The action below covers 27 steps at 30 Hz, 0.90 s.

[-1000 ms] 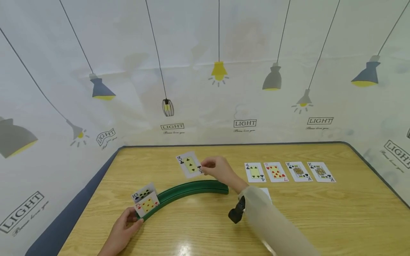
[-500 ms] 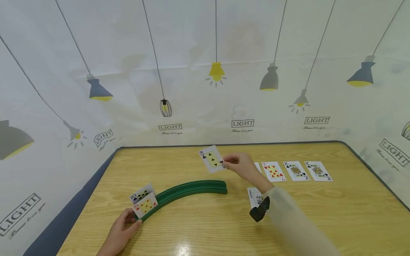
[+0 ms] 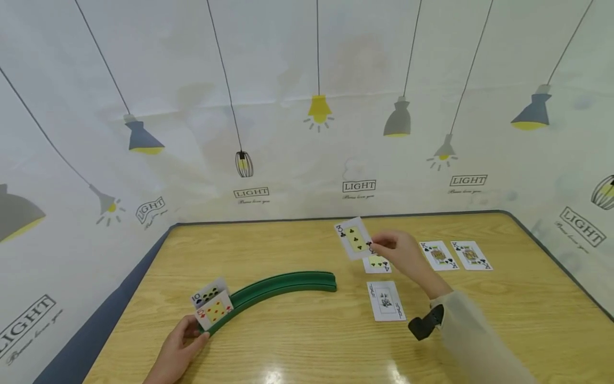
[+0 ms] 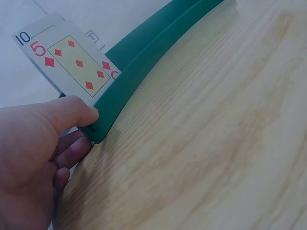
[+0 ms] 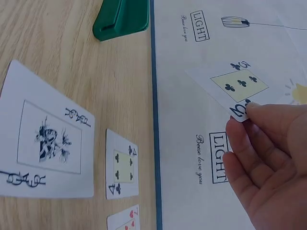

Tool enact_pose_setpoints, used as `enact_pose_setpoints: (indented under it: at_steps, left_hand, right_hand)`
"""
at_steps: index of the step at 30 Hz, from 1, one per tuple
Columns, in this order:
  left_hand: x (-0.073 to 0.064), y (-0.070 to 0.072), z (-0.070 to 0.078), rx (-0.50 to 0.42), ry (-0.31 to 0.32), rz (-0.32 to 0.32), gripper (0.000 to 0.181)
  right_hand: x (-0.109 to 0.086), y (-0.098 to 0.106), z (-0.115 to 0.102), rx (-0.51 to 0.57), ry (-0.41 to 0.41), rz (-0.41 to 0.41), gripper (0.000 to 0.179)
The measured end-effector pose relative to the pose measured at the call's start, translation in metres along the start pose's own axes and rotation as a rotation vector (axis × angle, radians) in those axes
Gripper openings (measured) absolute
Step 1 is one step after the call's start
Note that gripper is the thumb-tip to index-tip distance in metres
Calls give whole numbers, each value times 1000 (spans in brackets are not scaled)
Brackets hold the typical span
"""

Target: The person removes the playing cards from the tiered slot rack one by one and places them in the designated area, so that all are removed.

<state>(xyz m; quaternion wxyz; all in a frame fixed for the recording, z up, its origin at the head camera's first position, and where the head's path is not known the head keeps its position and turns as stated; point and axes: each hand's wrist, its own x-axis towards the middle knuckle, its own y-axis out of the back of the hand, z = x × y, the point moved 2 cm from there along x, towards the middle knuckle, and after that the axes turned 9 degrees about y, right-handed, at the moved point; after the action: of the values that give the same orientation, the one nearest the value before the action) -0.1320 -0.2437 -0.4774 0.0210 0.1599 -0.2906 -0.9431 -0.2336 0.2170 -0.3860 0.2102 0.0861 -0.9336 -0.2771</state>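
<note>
White clubs card [image 3: 354, 238] (yellow-centred, tilted)

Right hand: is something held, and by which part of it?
In the head view, the right hand pinches the three of clubs at its lower right corner.

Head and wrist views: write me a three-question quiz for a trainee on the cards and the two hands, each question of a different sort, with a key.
1. Multiple choice: which card does the right hand pinch?
A) a king
B) the three of clubs
C) the seven of hearts

2. True or false: the left hand grips the green rack at the end where the five of diamonds and the ten stand.

3. Fill the gap: the card lying on the table nearer the person than the four of clubs is a ____.

Key: 1. B; 2. True; 3. joker.
</note>
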Motion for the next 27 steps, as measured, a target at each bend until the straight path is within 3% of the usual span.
enact_pose_setpoints:
  at_steps: [18, 27]
  left_hand:
    - [0, -2, 1, -10, -2, 7, 42]
    - [1, -1, -1, -5, 11, -7, 44]
  right_hand:
    - [-51, 43, 24, -169, -69, 94, 23]
    - [-77, 57, 37, -215, -123, 84, 28]
